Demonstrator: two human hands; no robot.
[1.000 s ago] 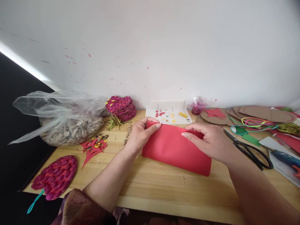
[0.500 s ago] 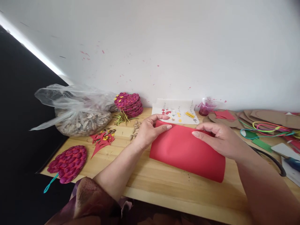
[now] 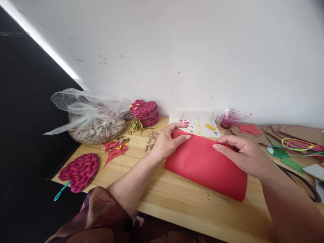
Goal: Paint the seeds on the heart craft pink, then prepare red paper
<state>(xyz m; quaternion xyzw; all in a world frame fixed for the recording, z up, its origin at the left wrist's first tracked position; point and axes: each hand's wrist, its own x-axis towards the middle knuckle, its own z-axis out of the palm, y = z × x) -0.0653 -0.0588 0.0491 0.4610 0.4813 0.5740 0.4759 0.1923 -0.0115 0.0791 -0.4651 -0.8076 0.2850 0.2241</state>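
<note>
A folded red sheet (image 3: 205, 167) lies on the wooden table (image 3: 177, 199) in front of me. My left hand (image 3: 168, 141) pinches its far left corner, thumb on top and fingers curled over the edge. My right hand (image 3: 244, 155) grips the far right part of the same sheet, fingers pressed on top near the fold. The sheet's near edge bulges in a soft curve off the wood.
A clear plastic bag of shells (image 3: 93, 118) sits at the back left, beside a stack of dark pink discs (image 3: 145, 113). A pink heart piece (image 3: 79, 172) and red scraps (image 3: 113, 150) lie left. White sticker sheet (image 3: 193, 123), small bottle (image 3: 227, 119), cardboard rounds (image 3: 291, 131) and coloured cords (image 3: 296, 145) are right.
The view has swung left and slightly down, so everything sits further right in the picture. Both hands keep their hold on the red sheet with little change.
</note>
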